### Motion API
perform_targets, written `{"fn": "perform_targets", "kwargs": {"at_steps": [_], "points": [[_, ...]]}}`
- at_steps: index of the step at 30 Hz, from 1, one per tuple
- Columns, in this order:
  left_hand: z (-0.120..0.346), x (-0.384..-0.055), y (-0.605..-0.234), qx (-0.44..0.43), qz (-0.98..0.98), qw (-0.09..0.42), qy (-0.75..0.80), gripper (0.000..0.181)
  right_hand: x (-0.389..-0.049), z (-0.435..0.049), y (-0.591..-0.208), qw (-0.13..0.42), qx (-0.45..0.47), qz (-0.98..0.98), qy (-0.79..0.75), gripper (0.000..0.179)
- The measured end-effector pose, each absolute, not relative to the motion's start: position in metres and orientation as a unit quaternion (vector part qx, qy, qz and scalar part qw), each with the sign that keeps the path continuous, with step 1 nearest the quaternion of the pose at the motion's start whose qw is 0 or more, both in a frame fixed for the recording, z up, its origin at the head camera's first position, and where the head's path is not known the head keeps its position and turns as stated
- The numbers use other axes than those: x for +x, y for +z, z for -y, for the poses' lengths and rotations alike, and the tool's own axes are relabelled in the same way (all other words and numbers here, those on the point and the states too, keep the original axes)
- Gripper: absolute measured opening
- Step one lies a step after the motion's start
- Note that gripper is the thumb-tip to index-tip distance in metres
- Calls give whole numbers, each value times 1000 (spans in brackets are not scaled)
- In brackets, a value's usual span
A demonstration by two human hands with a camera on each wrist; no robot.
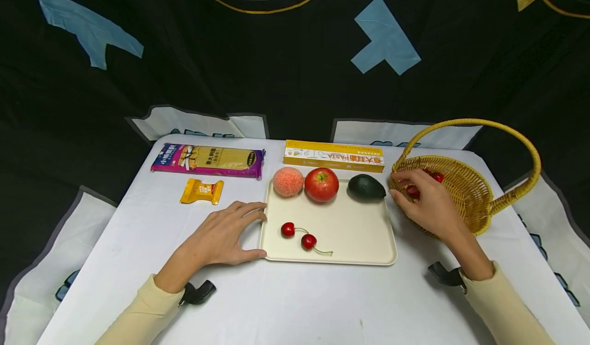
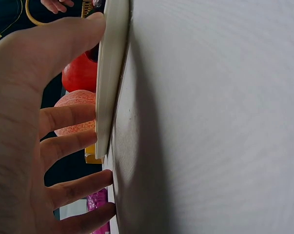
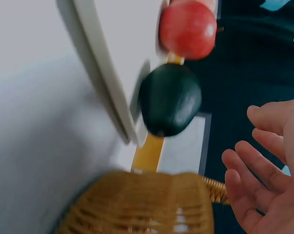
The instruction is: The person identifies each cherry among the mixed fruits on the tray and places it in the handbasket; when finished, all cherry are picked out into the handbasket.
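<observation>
My left hand rests at the left edge of a cream tray, its spread fingers and thumb touching the rim. On the tray's front half lie two cherries with stems, one cherry left of the other cherry. A peach, a red apple and an avocado line its back edge. Over the near-left side of a wicker basket hovers my right hand. Its fingers are loosely bent, with nothing between them in the right wrist view. Red fruit inside the basket is partly hidden by this hand.
Behind the tray lies a yellow pasta box. A purple noodle packet and a small orange-wrapped snack are at the back left. The basket's tall handle arches above it. A black curtain hangs behind the white table.
</observation>
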State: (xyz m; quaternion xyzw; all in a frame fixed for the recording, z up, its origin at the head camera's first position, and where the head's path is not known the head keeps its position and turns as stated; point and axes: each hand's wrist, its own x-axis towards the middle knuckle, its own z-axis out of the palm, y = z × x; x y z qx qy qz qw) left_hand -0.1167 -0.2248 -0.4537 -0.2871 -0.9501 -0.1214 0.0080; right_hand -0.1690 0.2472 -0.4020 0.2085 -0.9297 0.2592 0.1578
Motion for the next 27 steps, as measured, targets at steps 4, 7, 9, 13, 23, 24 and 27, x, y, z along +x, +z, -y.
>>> {"fn": "perform_targets", "kwargs": {"at_steps": [4,7,9,13,23,24,27], "points": [[225,-117,-453,-286,950,8,-122,72,-164,-234,-404,159,222,925,263,37],[225,-116,-452,-285,951,6,-121,72,-160,-223,-406,161,243,918,268,37],[225,-116,-452,-285,951,6,-122,72,-157,-215,-408,163,263,910,275,38],[224,-115,-452,-284,951,4,-124,72,-154,-199,-413,170,309,887,298,38],[224,-116,-452,-282,952,5,-122,72,-141,-166,-422,92,344,869,343,37],[224,-116,-452,-282,952,5,-121,72,-139,-164,-423,84,345,869,346,37],[225,-116,-452,-283,951,4,-121,72,-136,-156,-426,65,347,868,349,37]]}}
